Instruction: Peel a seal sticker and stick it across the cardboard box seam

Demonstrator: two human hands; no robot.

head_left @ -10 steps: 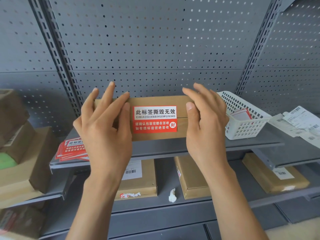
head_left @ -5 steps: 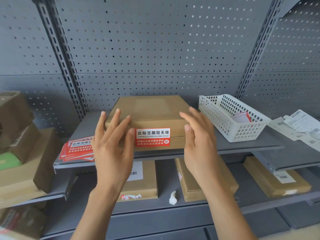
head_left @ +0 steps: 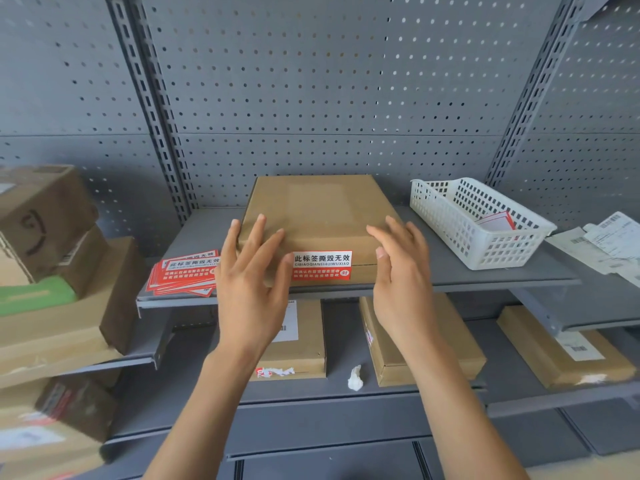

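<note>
Cardboard box (head_left: 318, 216) lies flat on the grey upper shelf (head_left: 485, 275), near front edge, centre of head view. Seal sticker (head_left: 322, 265), red and white with Chinese text, is stuck on the box's front face, across the seam line that runs along that face.

Left hand (head_left: 251, 289) in front of box's left front corner, fingers spread and straight, fingertips over the box top at its left edge; touching or just above, cannot tell. Holds nothing. Right hand (head_left: 403, 282) at box's right front corner, fingers spread and slightly bent, thumb tip near the sticker's right end; contact with box unclear. Holds nothing.

Stack of seal stickers (head_left: 185, 271), fanned, on same shelf just left of box, partly behind left hand. White plastic basket (head_left: 481, 223) right of box, apart from it, with a red-edged card inside. Loose paper labels (head_left: 609, 244) far right. Lower shelf: several flat brown parcels (head_left: 561, 344) and a crumpled white scrap (head_left: 355, 377). Stacked brown cartons (head_left: 52, 244) at left edge. Perforated grey back panel (head_left: 311, 81) behind.
</note>
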